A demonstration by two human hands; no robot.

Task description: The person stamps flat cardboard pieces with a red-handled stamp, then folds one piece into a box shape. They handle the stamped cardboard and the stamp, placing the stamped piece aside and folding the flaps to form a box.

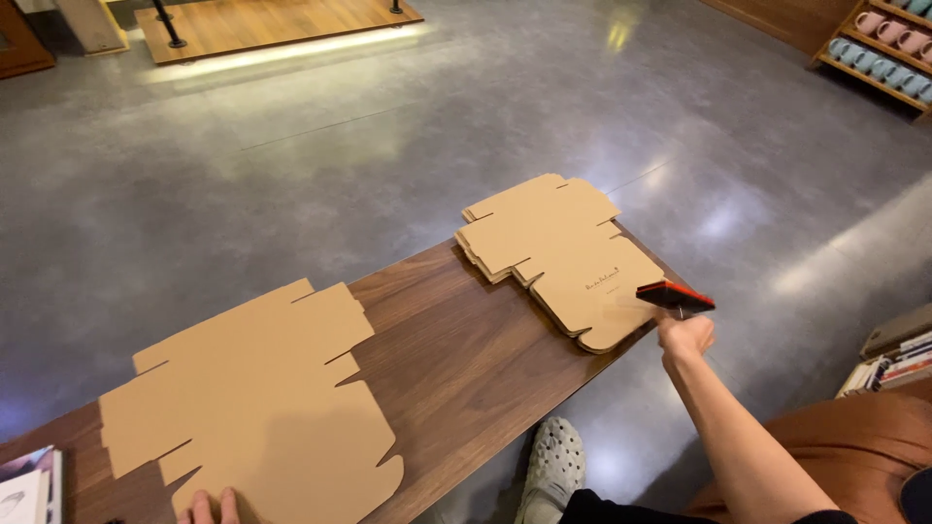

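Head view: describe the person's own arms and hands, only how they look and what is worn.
The right hand is bare, no glove, ring or watch visible; the forearm is uncovered up to a dark sleeve edge near the frame's bottom. Only two bare fingertips of the left hand show, the rest cut off.

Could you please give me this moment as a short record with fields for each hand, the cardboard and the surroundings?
left hand: fingers of the left hand rest on the near edge of the flat cardboard sheet
right hand: right hand holds a red and black stamp over the stack of flat box blanks
surface: wooden table
floor: polished grey floor
background: shelf of mugs, top right
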